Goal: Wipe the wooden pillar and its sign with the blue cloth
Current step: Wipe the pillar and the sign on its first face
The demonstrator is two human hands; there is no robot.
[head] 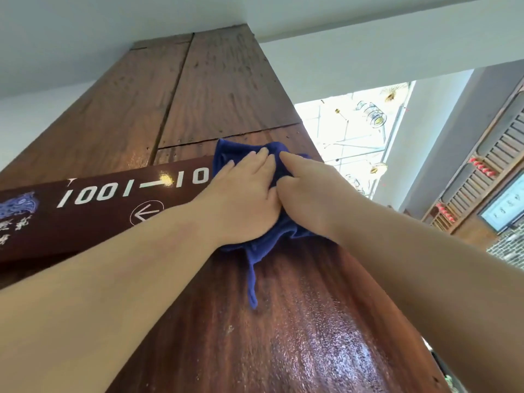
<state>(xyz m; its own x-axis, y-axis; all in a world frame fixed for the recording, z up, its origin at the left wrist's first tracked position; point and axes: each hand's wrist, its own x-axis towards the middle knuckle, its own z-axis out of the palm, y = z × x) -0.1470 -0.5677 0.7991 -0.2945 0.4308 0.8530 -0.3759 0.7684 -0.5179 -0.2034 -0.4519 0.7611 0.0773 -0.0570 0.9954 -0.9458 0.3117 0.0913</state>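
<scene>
A flat white ceiling spread overhead, crossed by a broad white beam. To the right, a bright glazed skylight let in strong daylight, with gold-coloured hanging ornaments before it. Further right stood a brown slatted wooden screen trimmed with small red decorations.

I see a deep blue cloth, plain and unpatterned, lying against a reddish-brown wooden pillar with dark streaked grain and a pale glossy sheen. Higher up, the pillar's boards look duller brown with speckled marks. Its sign is dark maroon, carrying white numerals, a white circled arrow, white characters and a blue-and-white patterned emblem at its left edge. The ceiling above is plain white.
</scene>
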